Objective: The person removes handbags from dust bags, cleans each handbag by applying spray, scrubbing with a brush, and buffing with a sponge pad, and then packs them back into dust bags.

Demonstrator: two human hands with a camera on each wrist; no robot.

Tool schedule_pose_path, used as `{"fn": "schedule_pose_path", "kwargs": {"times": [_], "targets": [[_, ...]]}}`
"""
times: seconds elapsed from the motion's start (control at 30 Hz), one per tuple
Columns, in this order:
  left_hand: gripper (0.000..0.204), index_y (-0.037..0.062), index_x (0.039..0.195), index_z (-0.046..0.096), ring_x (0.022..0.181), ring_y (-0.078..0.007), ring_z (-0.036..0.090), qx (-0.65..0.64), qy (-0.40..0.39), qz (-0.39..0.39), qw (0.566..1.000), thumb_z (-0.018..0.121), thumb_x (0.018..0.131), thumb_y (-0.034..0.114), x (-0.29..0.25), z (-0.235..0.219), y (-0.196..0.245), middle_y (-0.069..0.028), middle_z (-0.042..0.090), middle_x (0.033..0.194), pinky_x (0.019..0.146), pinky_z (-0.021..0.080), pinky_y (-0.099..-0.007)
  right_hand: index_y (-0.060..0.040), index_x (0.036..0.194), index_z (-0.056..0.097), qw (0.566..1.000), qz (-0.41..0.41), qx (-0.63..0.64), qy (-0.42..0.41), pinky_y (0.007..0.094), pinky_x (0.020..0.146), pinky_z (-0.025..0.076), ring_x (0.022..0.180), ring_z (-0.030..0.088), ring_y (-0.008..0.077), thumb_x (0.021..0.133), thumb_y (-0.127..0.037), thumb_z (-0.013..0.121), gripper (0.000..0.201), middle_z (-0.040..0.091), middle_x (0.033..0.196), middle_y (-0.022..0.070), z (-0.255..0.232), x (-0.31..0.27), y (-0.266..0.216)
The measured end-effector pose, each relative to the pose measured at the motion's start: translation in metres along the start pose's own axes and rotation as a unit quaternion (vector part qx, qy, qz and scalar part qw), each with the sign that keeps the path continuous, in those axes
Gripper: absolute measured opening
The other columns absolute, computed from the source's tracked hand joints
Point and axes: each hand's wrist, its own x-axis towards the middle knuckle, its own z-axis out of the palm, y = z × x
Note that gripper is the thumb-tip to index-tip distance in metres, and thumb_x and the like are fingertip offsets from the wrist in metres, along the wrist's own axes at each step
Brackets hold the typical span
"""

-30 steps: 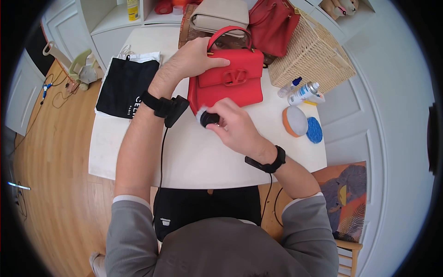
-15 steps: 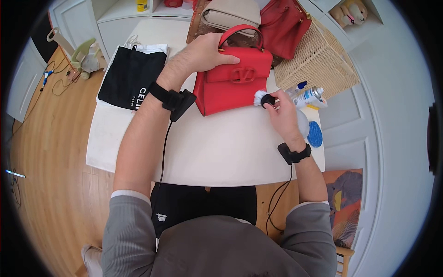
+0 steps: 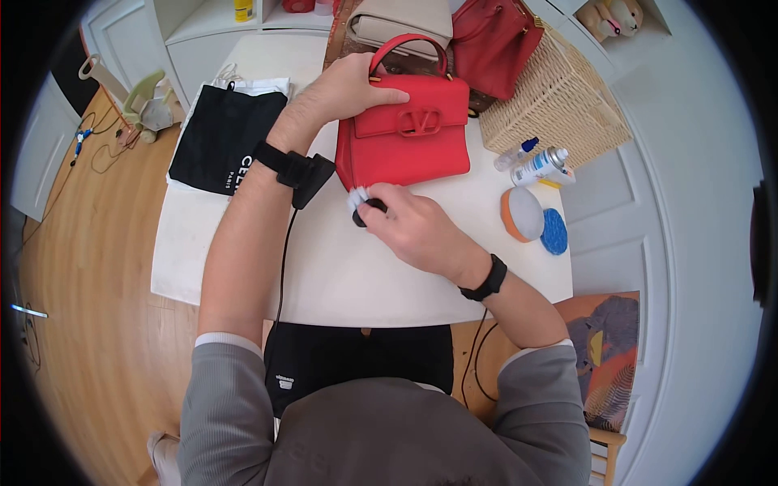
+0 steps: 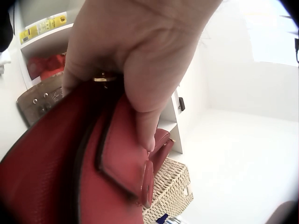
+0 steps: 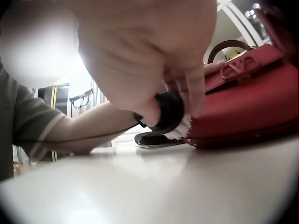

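A red handbag (image 3: 413,158) with a top handle and a V emblem stands on the white table. My left hand (image 3: 348,91) grips its top at the left end, the thumb (image 4: 147,126) lying over the front flap. In the head view, my right hand (image 3: 417,227) pinches a brush (image 3: 369,212) with a round black grip and white bristles. The bristles are at the bag's lower left front corner, low over the table. In the right wrist view, the brush (image 5: 170,112) is partly covered by the fingers, its bristles right at the bag's bottom edge.
Behind the bag are a beige bag (image 3: 401,28), a darker red bag (image 3: 498,49) and a wicker basket (image 3: 559,101). On the right lie a spray can (image 3: 535,168), an orange-and-white round pad (image 3: 525,215) and a blue pad (image 3: 554,232). A black cloth pouch (image 3: 223,138) lies left.
My right hand swept the brush along the bag's lower edge to its right corner, then back to the left corner. My left hand has kept its grip on the bag.
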Motion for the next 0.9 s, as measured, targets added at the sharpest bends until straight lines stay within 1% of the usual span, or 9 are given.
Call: {"fn": "schedule_pose_path", "kwargs": {"times": [0.13,0.2,0.33,0.57,0.73,0.77,0.83,0.87,0.9], "targets": [[0.060,-0.0038,0.112,0.067,0.091,-0.0230,0.071,0.017,0.023,0.027,0.999,0.094,0.079,0.038,0.004,0.004,-0.016,-0.0141,0.072,0.096,0.085,0.057,-0.0367,-0.0033,0.106,0.065,0.997,-0.041,-0.046,-0.041,0.0370,0.072,0.057,0.090,0.065,0.0277,0.087,-0.007,0.067,0.019,0.062,0.110,0.0153,0.000,-0.007,0.015],[0.061,-0.0037,0.113,0.067,0.092,-0.0232,0.071,0.014,0.018,0.024,0.999,0.095,0.078,0.038,0.003,0.003,-0.014,-0.0141,0.072,0.096,0.085,0.057,-0.0367,-0.0031,0.104,0.067,0.996,-0.001,-0.086,0.013,0.0376,0.071,0.054,0.090,0.065,0.0270,0.086,-0.008,0.071,0.019,0.062,0.107,0.0135,0.001,-0.021,0.034],[0.062,-0.0036,0.114,0.067,0.093,-0.0235,0.071,0.012,0.015,0.017,1.000,0.095,0.078,0.037,0.001,0.001,-0.012,-0.0145,0.073,0.099,0.087,0.057,-0.0365,-0.0038,0.105,0.068,0.995,0.025,-0.097,0.019,0.0401,0.075,0.049,0.090,0.064,0.0279,0.083,-0.010,0.077,0.024,0.063,0.105,0.0115,-0.012,-0.038,0.056],[0.061,-0.0037,0.114,0.067,0.094,-0.0238,0.071,0.007,0.027,0.034,0.999,0.094,0.079,0.037,0.005,0.004,-0.020,-0.0146,0.073,0.099,0.088,0.057,-0.0361,-0.0036,0.104,0.067,0.990,0.024,-0.140,0.008,0.0405,0.075,0.051,0.089,0.065,0.0289,0.083,-0.009,0.076,0.024,0.062,0.102,0.0117,-0.021,-0.062,0.077],[0.062,-0.0039,0.116,0.066,0.097,-0.0262,0.072,0.006,0.013,0.011,1.000,0.094,0.079,0.038,-0.002,-0.004,-0.008,-0.0161,0.073,0.101,0.089,0.058,-0.0368,-0.0025,0.102,0.061,0.972,0.197,-0.123,0.018,0.0438,0.075,0.053,0.087,0.065,0.0369,0.081,-0.004,0.081,0.029,0.061,0.101,0.0174,-0.034,-0.085,0.096],[0.062,-0.0039,0.116,0.066,0.097,-0.0262,0.072,0.005,0.013,0.013,1.000,0.094,0.079,0.038,-0.003,-0.004,-0.006,-0.0161,0.073,0.101,0.089,0.058,-0.0368,-0.0025,0.102,0.061,0.972,0.197,-0.125,0.018,0.0438,0.075,0.053,0.087,0.065,0.0369,0.081,-0.004,0.081,0.029,0.061,0.101,0.0174,-0.039,-0.089,0.100],[0.064,-0.0047,0.118,0.066,0.098,-0.0271,0.073,0.007,0.008,0.022,1.000,0.093,0.080,0.039,-0.004,-0.006,-0.004,-0.0168,0.073,0.102,0.089,0.058,-0.0370,-0.0018,0.108,0.062,0.938,0.293,-0.184,0.023,0.0422,0.075,0.054,0.086,0.066,0.0331,0.082,-0.001,0.081,0.032,0.059,0.098,0.0158,-0.048,-0.094,0.110],[0.064,-0.0047,0.118,0.066,0.098,-0.0271,0.073,0.007,0.007,0.023,1.000,0.093,0.080,0.039,-0.004,-0.005,-0.004,-0.0168,0.073,0.102,0.089,0.058,-0.0370,-0.0018,0.108,0.062,0.938,0.294,-0.185,0.023,0.0422,0.075,0.054,0.086,0.066,0.0331,0.082,-0.001,0.081,0.032,0.059,0.098,0.0158,-0.053,-0.096,0.117],[0.064,-0.0049,0.118,0.066,0.098,-0.0273,0.073,0.026,0.006,0.014,1.000,0.093,0.080,0.039,-0.003,-0.003,-0.003,-0.0170,0.073,0.102,0.090,0.058,-0.0371,-0.0012,0.111,0.062,0.924,0.359,-0.106,0.085,0.0379,0.075,0.054,0.086,0.067,0.0269,0.085,0.000,0.081,0.032,0.061,0.097,0.0132,-0.059,-0.095,0.127]]}}
